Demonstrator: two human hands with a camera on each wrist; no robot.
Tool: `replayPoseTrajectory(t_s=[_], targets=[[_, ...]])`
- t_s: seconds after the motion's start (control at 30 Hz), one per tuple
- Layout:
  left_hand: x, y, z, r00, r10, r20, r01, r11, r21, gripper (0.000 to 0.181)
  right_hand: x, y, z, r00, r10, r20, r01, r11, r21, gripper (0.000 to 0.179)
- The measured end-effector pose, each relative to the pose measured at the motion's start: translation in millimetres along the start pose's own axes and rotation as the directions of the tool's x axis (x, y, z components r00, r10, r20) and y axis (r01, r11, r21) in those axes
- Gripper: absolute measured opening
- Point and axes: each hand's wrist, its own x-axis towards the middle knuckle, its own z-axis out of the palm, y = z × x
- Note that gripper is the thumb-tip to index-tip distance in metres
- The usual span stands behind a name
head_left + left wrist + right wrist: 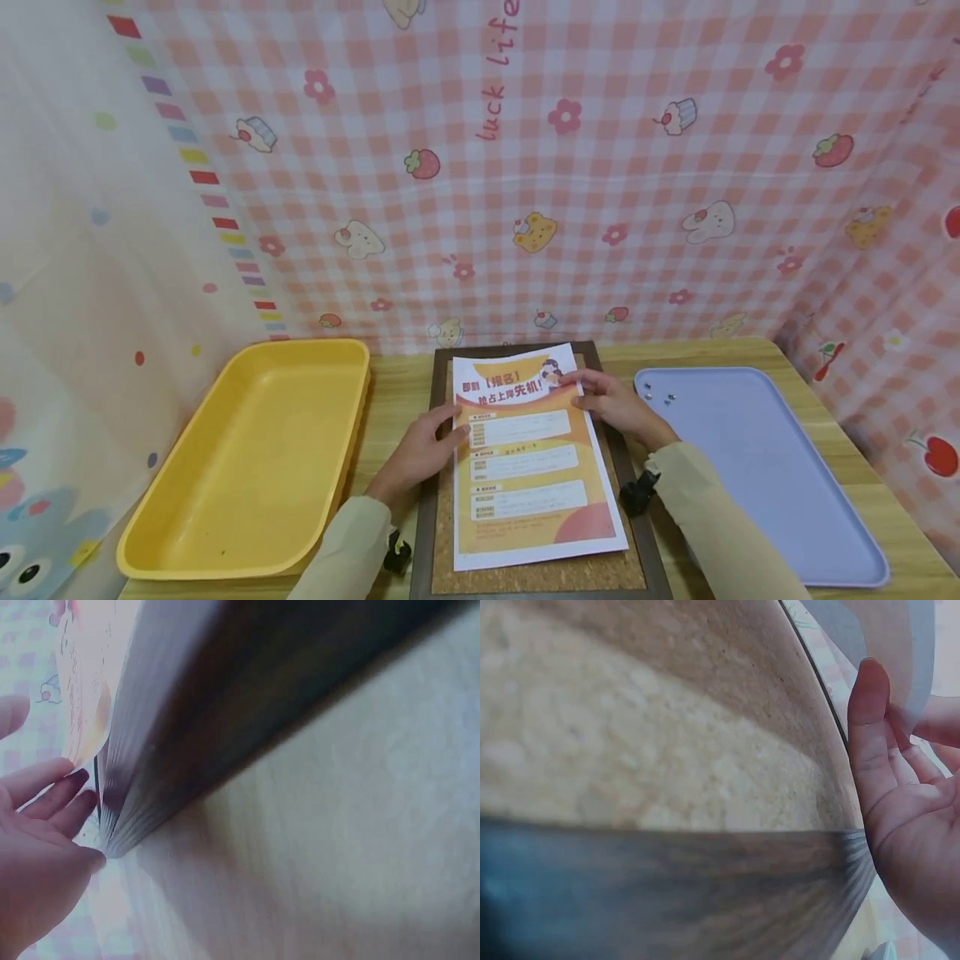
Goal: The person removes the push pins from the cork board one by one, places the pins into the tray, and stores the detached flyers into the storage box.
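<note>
A printed paper sheet (525,467), orange and white with red headings, lies over a cork board (555,577) with a dark brown frame. My left hand (420,454) holds the sheet's left edge in its upper half, thumb over the front. At the upper right edge, my right hand (618,408) pinches the sheet between thumb and fingers. The right wrist view shows the sheet (896,645) raised off the cork near that hand (922,832). In the left wrist view the left hand (45,832) is beside the frame's outer side (161,735).
A deep yellow tray (356,417) stands to the left of the board. To the right lies a shallow lavender tray (757,475) with several small shiny pieces (660,397) in its far left corner. A checked cloth (480,192) hangs behind the wooden table (393,392).
</note>
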Motion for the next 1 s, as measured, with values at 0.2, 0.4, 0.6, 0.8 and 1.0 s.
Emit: replayPoseTrajectory(t_s=[0.2, 0.4, 0.6, 0.8, 1.0], targets=[[-0.9, 0.6, 0.8, 0.999, 0.028, -0.047, -0.03, 0.999, -0.043, 0.047, -1.1, -3, 2, 1.0, -0.024, -0.01, 0.023, 0.998, -0.057, 0.031], [-1.1, 5.2, 2.2, 0.999, -0.006, -0.032, 0.001, 0.989, -0.149, 0.06, -1.0, -4, 4, 0.999, -0.004, -0.039, 0.001, 0.996, -0.09, 0.026], [-1.2, 7.0, 4.0, 0.998, -0.057, -0.038, 0.048, 0.978, -0.205, 0.062, -4.4, -4, 6, 1.0, 0.016, 0.001, -0.016, 0.999, -0.048, 0.029], [-1.9, 7.3, 4.3, 0.987, -0.135, -0.092, 0.115, 0.974, -0.193, 0.055, -10.1, -5, 6, 0.995, 0.033, 0.094, -0.03, 0.999, -0.028, 0.034], [-4.3, 9.4, 3.7, 0.962, -0.209, -0.177, 0.168, 0.961, -0.22, 0.043, -13.0, -9, 5, 0.987, -0.008, 0.162, 0.017, 0.998, -0.057, 0.034]])
